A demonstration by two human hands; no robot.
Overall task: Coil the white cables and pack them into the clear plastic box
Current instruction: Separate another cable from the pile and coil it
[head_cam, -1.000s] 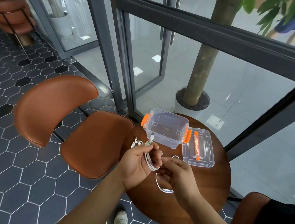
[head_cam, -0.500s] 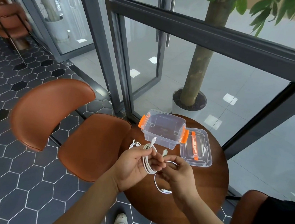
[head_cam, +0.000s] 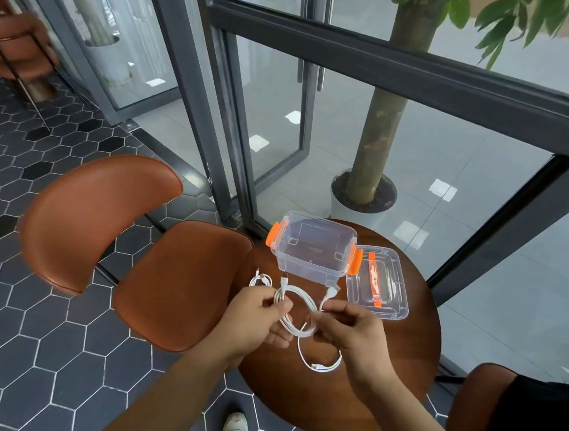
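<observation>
I hold a white cable coil (head_cam: pixel 299 302) above the round wooden table (head_cam: pixel 406 380). My left hand (head_cam: pixel 256 319) grips the loops on the left side. My right hand (head_cam: pixel 352 331) pinches the cable near its plug end, which sticks up toward the box. The clear plastic box (head_cam: pixel 314 249) with orange latches stands open just beyond my hands. A second white cable (head_cam: pixel 318 364) lies on the table under my right hand. A third white cable (head_cam: pixel 259 279) lies left of the box, partly hidden by my left hand.
The clear lid (head_cam: pixel 378 285) with an orange handle lies right of the box. A brown leather chair (head_cam: pixel 129 246) stands left of the table, another chair (head_cam: pixel 480 404) at the right. A glass wall and a potted tree (head_cam: pixel 364 194) are behind the table.
The coil has opened into a wider loop between my hands. My right hand has shifted right along the cable to its plug end. The camera view has tilted slightly.
</observation>
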